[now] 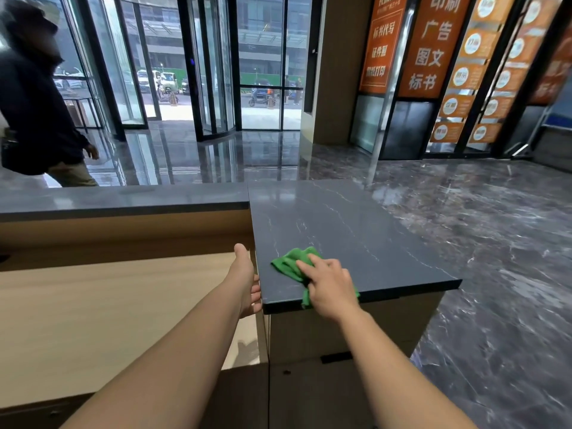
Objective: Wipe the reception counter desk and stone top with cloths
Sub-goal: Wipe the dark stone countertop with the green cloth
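"What's over on the left?"

"The pale wooden desk (93, 305), off to the left of the left hand (247, 280). No cloth is on it, and I can't tell by looking whether it's been wiped."

"And that hand itself?"

"Loose and holding nothing. Its thumb is up and its fingers lie against the side edge of the stone top (356, 224). I'd say it's steadying."

"Where's the cloth?"

"The green cloth (289, 263) is just right of that hand, on the near left corner of the stone. It's bunched up, with a bit hanging over the front edge. The right hand (331, 286) sits on top of it, fingers laid over it and pressing down rather than clenched round it."

"So how far along is the job?"

"Early to middling, I'd guess. The stone shows no streaks or wet marks, so nothing tells me which parts are done. Everything beyond and to the right of the right hand looks the same as the corner. The long ledge (123, 198) running off past the left hand would also need a pass. Only one cloth is in sight."
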The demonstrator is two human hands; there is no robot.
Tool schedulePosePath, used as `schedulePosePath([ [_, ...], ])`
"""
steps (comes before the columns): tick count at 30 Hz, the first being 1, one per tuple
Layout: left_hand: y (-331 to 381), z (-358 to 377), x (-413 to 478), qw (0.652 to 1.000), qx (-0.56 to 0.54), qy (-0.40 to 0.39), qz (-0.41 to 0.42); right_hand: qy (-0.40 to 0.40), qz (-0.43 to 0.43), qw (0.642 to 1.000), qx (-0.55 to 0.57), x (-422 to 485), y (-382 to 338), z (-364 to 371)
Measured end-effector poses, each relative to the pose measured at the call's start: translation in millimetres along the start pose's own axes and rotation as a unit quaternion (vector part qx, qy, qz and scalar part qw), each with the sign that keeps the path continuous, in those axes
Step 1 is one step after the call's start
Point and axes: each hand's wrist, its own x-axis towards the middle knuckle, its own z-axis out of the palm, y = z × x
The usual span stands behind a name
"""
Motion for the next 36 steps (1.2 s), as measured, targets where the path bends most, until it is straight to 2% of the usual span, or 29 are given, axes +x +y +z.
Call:
schedulePosePath([
  [6,1.7,-4.2,-4.0,1.000,-0.001,-0.009,-0.012,0.001,0.157,0.988,-0.004,-0.3,67.3,-30.2],
  [11,0.7,-11.3,-2.0,0.999,0.004,-0.032,-0.018,0.016,0.253,0.967,0.018,4.5,48.6,-34.6],
  [15,-0.7,-17.1,0.9,0.999,-0.005,-0.041,-0.018,0.021,0.225,0.974,0.022,8.5,-3.8,-17.8],
  [20,-4.5,-22.6,-0.5,0.998,-0.024,-0.056,-0.015,0.015,0.099,0.993,0.059,-4.0,-81.0,3.3],
  [23,-7.3,-28.6,-2.9,0.997,-0.040,-0.070,-0.022,-0.030,0.020,0.996,0.084,-14.5,-100.9,0.6],
  [26,-10.4,-35.8,-4.5,0.996,-0.041,-0.072,-0.029,-0.078,-0.011,0.993,0.093,-15.3,-94.9,-10.3],
  [27,-11.8,-36.7,-4.1,0.998,-0.030,-0.053,-0.010,-0.087,-0.021,0.992,0.090,-13.3,-92.5,-12.7],
  [29,-14.6,-36.1,-1.6,0.995,0.051,0.023,0.077,-0.104,-0.040,0.991,0.069,-9.5,-90.7,-14.5],
  [31,-14.9,-36.1,-2.1,0.972,0.144,0.060,0.175,-0.121,-0.050,0.990,0.044,-6.1,-91.5,-14.9],
  [33,-13.3,-34.4,-1.6,0.962,0.186,0.029,0.199,-0.134,-0.039,0.990,0.034,-1.2,-91.9,-14.9],
  [36,-7.7,-31.4,2.2,0.968,0.189,-0.063,0.154,-0.140,-0.012,0.989,0.048,9.2,-91.2,-13.5],
])
